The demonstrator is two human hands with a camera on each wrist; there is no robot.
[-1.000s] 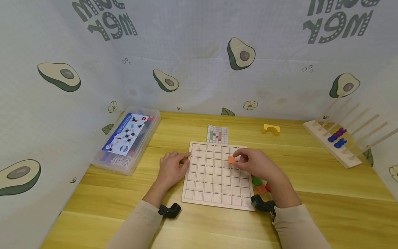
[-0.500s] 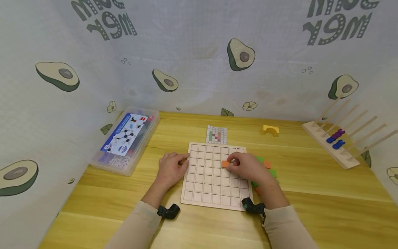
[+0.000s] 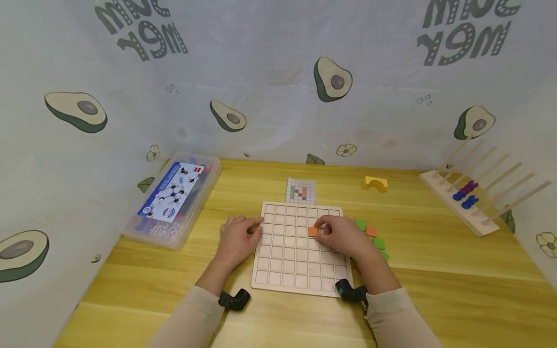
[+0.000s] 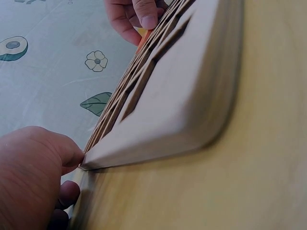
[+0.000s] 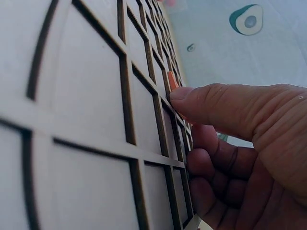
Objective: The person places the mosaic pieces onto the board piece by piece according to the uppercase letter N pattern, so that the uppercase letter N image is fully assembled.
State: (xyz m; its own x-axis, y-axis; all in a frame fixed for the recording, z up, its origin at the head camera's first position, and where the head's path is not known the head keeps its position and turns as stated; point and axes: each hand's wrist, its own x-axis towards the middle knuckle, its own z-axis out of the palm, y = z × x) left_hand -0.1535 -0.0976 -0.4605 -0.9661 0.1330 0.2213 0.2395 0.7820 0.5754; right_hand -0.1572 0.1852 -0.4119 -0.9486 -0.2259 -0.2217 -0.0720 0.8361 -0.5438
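My right hand [image 3: 345, 236] pinches a small orange square tile [image 3: 313, 232] between thumb and index finger, low over the upper right part of a pale wooden grid board [image 3: 278, 279]. In the right wrist view the thumb lies against the orange tile [image 5: 172, 80], close to the raised grid lines; its other fingers are curled under. At the board's left edge my left hand [image 3: 237, 241] rests on the table, with fingertips against the rim. The left wrist view shows that hand [image 4: 36, 167] touching the board's side.
Behind the board lies a printed grid card [image 3: 300, 191] with coloured squares. Green tiles [image 3: 378, 243] and an orange tile [image 3: 371, 231] lie right of the board, partly behind my forearm. A plastic case [image 3: 174, 198], a yellow arch block [image 3: 375, 183] and a pegged bead rack [image 3: 457, 203] stand around.
My right hand has moved left and slightly toward me with the orange tile, uncovering more loose tiles at the right. My left hand has stayed at the board's edge.
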